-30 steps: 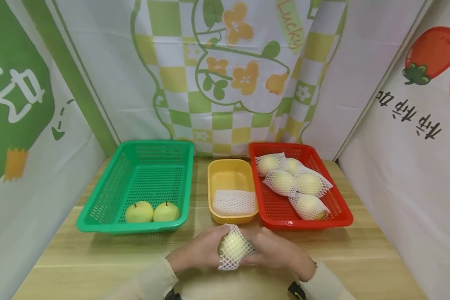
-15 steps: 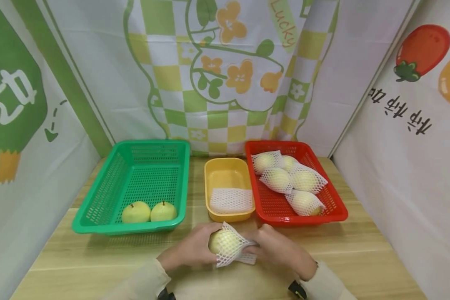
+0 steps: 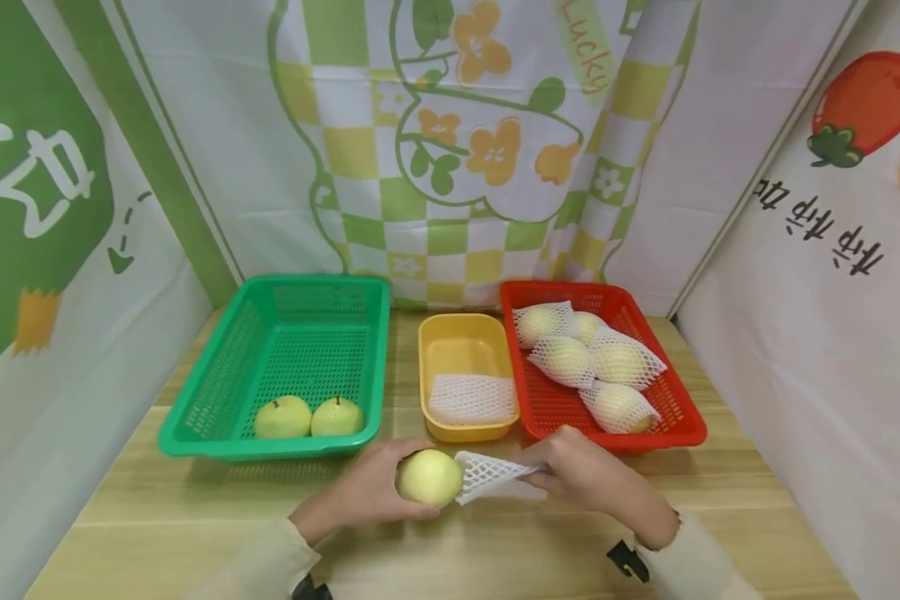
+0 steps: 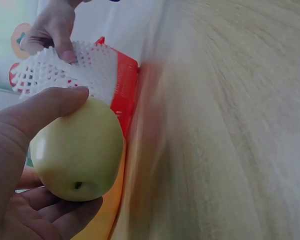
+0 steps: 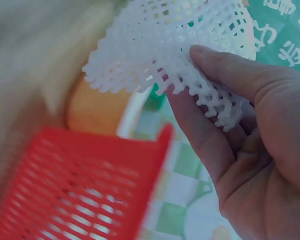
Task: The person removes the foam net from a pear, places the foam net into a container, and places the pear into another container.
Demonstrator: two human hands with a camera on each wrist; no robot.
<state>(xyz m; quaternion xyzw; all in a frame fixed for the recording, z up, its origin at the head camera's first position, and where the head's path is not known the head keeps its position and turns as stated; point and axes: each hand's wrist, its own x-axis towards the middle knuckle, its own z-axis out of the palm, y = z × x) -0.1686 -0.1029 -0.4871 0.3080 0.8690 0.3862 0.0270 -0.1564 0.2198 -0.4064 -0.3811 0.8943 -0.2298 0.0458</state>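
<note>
My left hand [image 3: 371,492] grips a bare yellow-green pear [image 3: 430,478], fingers and thumb curled about its sides. In the left wrist view the pear [image 4: 79,150] shows a small dark spot at its lower end. To the right, my right hand [image 3: 588,479] pinches a white foam net sleeve [image 3: 487,473] between thumb and fingers. The sleeve's wide end points at the pear, close beside it and off it. The right wrist view shows the foam net [image 5: 160,47] bunched where the thumb presses it.
Left stands a green basket [image 3: 378,358] with two bare pears [image 3: 307,418]. A yellow tray [image 3: 461,332] at the middle holds flat foam nets [image 3: 471,398]. On the right, a red basket [image 3: 551,417] holds several pears, mostly in nets [image 3: 618,407]. Fabric walls enclose the wooden table [image 3: 157,525].
The net, which was around the pear, has come off it to the right in my right hand. My left hand has moved a little left with the pear.
</note>
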